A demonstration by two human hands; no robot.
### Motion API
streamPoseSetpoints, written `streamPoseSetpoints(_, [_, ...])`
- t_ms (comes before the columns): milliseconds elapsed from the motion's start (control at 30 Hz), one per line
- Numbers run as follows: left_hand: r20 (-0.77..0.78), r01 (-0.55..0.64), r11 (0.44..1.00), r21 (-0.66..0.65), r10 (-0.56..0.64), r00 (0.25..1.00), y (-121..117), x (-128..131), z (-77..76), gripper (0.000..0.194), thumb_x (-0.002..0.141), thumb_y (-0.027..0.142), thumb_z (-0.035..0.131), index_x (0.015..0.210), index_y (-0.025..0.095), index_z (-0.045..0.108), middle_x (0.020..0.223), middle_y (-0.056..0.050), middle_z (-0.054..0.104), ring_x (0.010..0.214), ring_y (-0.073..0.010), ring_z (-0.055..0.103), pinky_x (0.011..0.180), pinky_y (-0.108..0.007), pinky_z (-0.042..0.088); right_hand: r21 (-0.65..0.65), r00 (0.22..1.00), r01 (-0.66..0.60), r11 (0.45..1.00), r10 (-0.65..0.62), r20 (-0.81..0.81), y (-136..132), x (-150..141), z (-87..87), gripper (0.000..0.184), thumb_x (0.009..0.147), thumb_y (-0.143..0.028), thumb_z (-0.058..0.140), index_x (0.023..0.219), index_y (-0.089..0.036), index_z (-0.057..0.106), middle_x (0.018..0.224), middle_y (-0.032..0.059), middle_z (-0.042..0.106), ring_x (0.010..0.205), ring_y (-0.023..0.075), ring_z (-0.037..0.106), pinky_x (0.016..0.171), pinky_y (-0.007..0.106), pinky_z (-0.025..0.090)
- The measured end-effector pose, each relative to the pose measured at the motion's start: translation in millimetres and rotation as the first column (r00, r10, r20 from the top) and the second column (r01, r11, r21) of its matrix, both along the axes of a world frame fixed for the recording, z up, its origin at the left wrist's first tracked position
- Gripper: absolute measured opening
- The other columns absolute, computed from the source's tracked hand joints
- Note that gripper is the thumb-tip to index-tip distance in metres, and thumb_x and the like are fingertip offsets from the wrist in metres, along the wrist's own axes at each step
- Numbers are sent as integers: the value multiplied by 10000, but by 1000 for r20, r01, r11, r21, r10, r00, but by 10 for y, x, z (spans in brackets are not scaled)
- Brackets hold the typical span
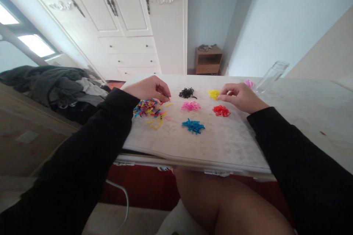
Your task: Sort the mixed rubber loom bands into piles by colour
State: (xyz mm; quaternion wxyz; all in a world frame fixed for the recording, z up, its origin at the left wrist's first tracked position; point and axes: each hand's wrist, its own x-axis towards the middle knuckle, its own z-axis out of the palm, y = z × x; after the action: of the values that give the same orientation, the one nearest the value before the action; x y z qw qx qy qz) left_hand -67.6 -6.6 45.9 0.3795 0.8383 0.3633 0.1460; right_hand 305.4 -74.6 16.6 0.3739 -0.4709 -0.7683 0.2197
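Observation:
My left hand (154,87) is closed in a pinch above the right edge of a mixed pile of small coloured rubber bands (147,108). Bits of blue and red show at its fingertips. A few yellow bands (154,123) lie loose beside that pile. My right hand (239,96) pinches at the edge of a yellow heap of bands (213,94); anything between its fingers is too small to make out. Single-colour heaps lie between and near the hands: black (187,93), pink (191,106), red (221,111) and blue (193,126).
A clear glass bottle (273,77) stands tilted in view at the back right, with a pink heap (249,83) beside it. The white table (220,150) ends close to my legs. Dark clothes (60,88) are piled at the left. A white wardrobe (168,36) stands beyond.

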Motion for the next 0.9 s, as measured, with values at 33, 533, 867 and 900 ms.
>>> streamPoseSetpoints(33, [31, 1, 1000, -9, 0, 1000, -14, 22, -4, 201, 688, 276, 940, 816, 161, 836, 710, -62, 797, 613, -152, 721, 619, -249, 554, 4, 1000, 1, 1000, -1, 1, 0, -1, 1, 230, 743, -432, 759, 676, -216, 720, 727, 48, 708, 685, 197, 597, 674, 369, 471])
streamPoseSetpoints(533, [488, 0, 994, -105, 52, 871, -430, 620, -144, 403, 584, 345, 1035, 772, 128, 752, 740, -58, 789, 632, -146, 736, 614, -249, 617, 247, 977, -211, 946, 200, 69, -224, -549, 79, 236, 870, -412, 833, 781, -200, 777, 777, 47, 708, 767, 187, 617, 706, 333, 461])
streamPoseSetpoints(867, [478, 59, 985, -164, 27, 878, -474, 680, -213, 387, 620, 344, 1020, 796, 135, 745, 728, -47, 787, 629, -152, 745, 604, -254, 626, 355, 967, -255, 900, 235, 97, -273, -766, 10, 115, 893, -144, 721, 790, -188, 744, 773, 30, 702, 766, 173, 619, 716, 315, 461])
streamPoseSetpoints(900, [470, 49, 986, -159, 32, 882, -474, 678, -211, 382, 622, 340, 1018, 793, 134, 745, 724, -45, 785, 627, -150, 745, 606, -253, 626, 363, 975, -223, 905, 205, 87, -279, -758, 21, 119, 876, -129, 716, 773, -187, 734, 760, 26, 690, 754, 170, 610, 704, 312, 453])
